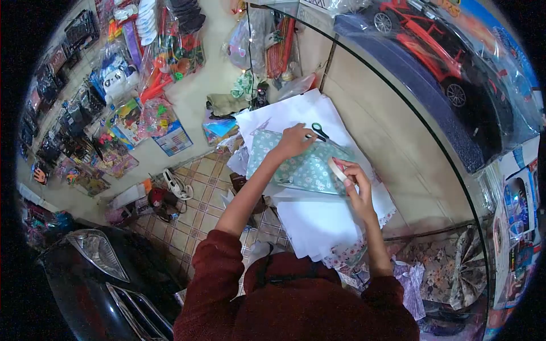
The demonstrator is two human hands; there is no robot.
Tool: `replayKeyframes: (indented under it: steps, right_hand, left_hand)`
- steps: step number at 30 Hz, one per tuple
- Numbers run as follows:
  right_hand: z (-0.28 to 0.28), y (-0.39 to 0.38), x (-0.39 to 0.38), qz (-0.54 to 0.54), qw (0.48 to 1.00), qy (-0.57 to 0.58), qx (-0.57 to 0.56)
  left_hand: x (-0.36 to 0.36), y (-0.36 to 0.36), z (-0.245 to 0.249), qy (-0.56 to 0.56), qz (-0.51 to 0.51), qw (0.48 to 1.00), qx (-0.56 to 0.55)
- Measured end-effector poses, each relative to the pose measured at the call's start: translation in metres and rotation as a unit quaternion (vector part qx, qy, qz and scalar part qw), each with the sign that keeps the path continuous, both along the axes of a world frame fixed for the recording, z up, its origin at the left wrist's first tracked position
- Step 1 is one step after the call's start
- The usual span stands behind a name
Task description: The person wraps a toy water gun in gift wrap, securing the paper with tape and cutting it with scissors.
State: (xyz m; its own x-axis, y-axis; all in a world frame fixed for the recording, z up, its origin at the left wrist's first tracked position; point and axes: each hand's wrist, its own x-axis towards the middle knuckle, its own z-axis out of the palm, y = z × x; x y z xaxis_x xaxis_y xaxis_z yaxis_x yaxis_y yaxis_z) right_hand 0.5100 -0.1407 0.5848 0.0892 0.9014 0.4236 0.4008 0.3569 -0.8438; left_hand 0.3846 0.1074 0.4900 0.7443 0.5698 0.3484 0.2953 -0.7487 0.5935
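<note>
A flat package in light green floral wrapping paper [310, 171] lies on white sheets of paper. My left hand [294, 142] reaches over its upper part, fingers bent at the handle of the scissors [320, 132]. The scissors have dark green handles, and their blades point right and down across the wrapped surface. In my right hand [359, 184] is a roll of tape [336, 169], pinched between thumb and fingers at the package's right edge. The left fingertips partly cover one scissor loop.
White paper [318, 224] spreads below the package on the work surface. To the right runs a dark-edged glass panel [449, 150], with a boxed red toy car [421, 48] beyond. Packaged toys [119, 74] hang on the left wall. A black ride-on car [102, 284] stands lower left.
</note>
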Motion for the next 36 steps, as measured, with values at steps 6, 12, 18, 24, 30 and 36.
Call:
replayKeyframes:
  steps: [6, 12, 18, 24, 30, 36]
  right_hand:
    - [-0.002, 0.006, -0.003, 0.031, 0.999, -0.035, -0.001]
    - [-0.003, 0.007, -0.011, 0.078, 0.996, -0.029, -0.018]
    - [-0.006, 0.009, -0.019, 0.109, 0.993, -0.037, -0.005]
    - [-0.004, 0.005, -0.021, 0.122, 0.991, -0.043, -0.026]
    - [-0.008, 0.002, -0.023, 0.108, 0.992, -0.065, -0.023]
    - [-0.008, 0.007, -0.019, 0.021, 0.982, -0.125, -0.141]
  left_hand:
    - [-0.049, -0.091, 0.08, -0.2, -0.034, 0.958, -0.201]
    - [-0.071, -0.12, 0.063, -0.247, -0.021, 0.937, -0.248]
    - [-0.082, -0.133, 0.056, -0.261, 0.014, 0.917, -0.302]
    - [-0.089, -0.138, 0.046, -0.272, 0.028, 0.895, -0.352]
    - [-0.089, -0.15, 0.042, -0.32, 0.062, 0.903, -0.279]
    - [-0.093, -0.168, 0.047, -0.329, 0.149, 0.912, -0.194]
